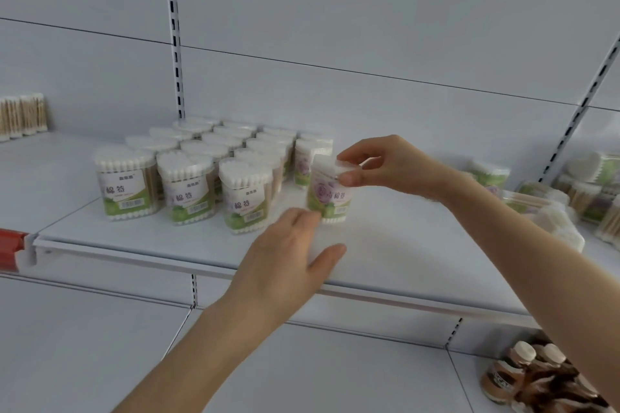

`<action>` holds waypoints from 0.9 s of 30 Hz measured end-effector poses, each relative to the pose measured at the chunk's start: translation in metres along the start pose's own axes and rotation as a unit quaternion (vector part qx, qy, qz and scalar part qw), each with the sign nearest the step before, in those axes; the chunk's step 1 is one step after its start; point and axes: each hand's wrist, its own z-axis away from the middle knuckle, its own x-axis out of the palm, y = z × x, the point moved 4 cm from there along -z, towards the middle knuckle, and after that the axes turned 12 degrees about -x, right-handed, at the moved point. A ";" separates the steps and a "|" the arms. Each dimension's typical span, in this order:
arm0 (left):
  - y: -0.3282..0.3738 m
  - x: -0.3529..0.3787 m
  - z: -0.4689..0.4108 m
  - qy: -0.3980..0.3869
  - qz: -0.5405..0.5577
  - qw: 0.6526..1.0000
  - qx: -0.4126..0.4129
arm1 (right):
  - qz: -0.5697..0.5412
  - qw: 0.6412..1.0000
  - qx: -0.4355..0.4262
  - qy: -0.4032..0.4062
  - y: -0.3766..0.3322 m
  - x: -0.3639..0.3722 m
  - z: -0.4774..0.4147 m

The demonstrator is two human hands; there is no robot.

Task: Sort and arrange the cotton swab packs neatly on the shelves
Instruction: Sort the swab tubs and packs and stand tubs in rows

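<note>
Pinching an upright cotton swab pack by its top: the right hand. Left hand, fingers loose, at its seven o'clock.

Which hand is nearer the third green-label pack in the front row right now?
Left. The left hand lies just right of that green-label pack, fingertips touching the rose-label pack low down. The right hand pinches its top, farther right.

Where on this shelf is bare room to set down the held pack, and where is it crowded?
Bare shelf lies between the cotton swab pack pinched by the right hand and the loose pile of packs at right. More lies left of the arranged rows, toward the wooden-stick packs. Crowded: the rows and the pile.
</note>
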 end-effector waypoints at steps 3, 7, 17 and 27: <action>-0.004 0.010 0.005 -0.015 -0.067 0.997 0.046 | 0.013 1.000 -0.003 -0.003 0.007 0.010 -0.018; -0.007 0.011 0.006 0.020 -0.066 0.995 0.067 | 0.048 0.999 -0.011 -0.008 0.010 0.018 -0.037; -0.008 0.012 0.005 0.018 -0.073 0.993 0.087 | 0.074 0.997 -0.008 0.029 0.018 0.023 -0.048; 0.000 0.010 -0.002 -0.039 -0.154 0.985 0.068 | 0.097 0.987 0.020 0.126 0.030 0.003 -0.019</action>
